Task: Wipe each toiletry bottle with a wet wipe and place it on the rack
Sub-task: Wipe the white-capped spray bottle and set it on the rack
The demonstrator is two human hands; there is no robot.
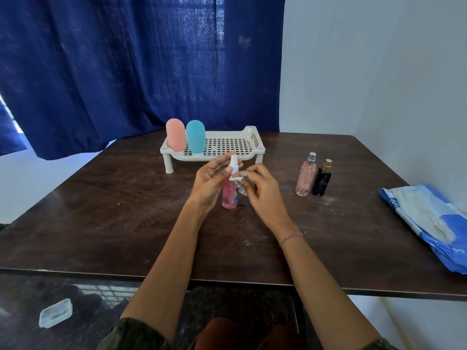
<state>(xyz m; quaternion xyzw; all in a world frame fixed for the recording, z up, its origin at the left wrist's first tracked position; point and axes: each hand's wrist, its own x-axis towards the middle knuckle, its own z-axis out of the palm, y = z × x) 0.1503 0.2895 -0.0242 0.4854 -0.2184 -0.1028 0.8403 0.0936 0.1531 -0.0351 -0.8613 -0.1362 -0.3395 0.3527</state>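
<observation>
Nearest, the left hand [211,184] grips the spray bottle [229,197] at its neck; the right hand [262,192] pinches the wipe [237,178] against it. Rotate while rubbing downward.

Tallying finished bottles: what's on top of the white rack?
A pink rounded bottle and a blue rounded bottle stand upright at the rack's left end. The held spray bottle and left hand cover part of its front edge.

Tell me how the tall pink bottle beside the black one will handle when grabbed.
The pink bottle looks like clear glass: probably rigid, breakable, smooth. Tall and narrow, it may tip into the black bottle.
</observation>
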